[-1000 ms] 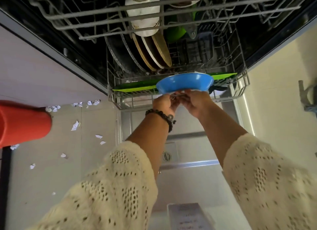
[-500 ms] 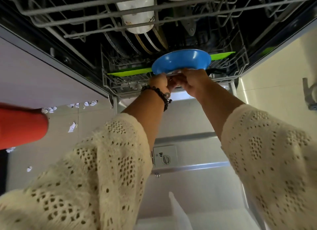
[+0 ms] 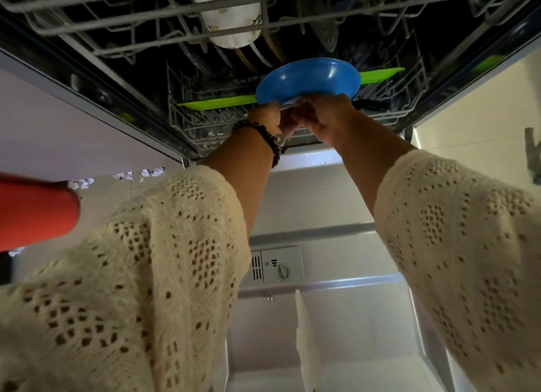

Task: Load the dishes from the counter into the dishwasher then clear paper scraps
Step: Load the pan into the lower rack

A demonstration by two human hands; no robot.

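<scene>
A blue plate [image 3: 307,79] is held over the front of the dishwasher's lower rack [image 3: 187,128]. My left hand [image 3: 265,119], with a dark bead bracelet at the wrist, and my right hand [image 3: 329,118] both grip the plate's near rim, close together. Just behind the plate a flat green board [image 3: 216,101] lies across the rack. Further in, several plates [image 3: 257,56] stand on edge. A white mug [image 3: 231,25] sits in the upper rack [image 3: 87,37] overhead. Paper scraps [image 3: 146,173] lie on the floor at the left.
The open dishwasher door [image 3: 316,204] lies flat below my arms, with its detergent dispenser [image 3: 276,270] showing. A red object [image 3: 35,213] juts in from the left edge. A white cabinet front [image 3: 73,134] stands left of the machine, a pale wall [image 3: 480,110] right.
Both hands have pushed the blue plate further into the dishwasher, over the lower rack. The camera has dipped lower, so more of the door shows.
</scene>
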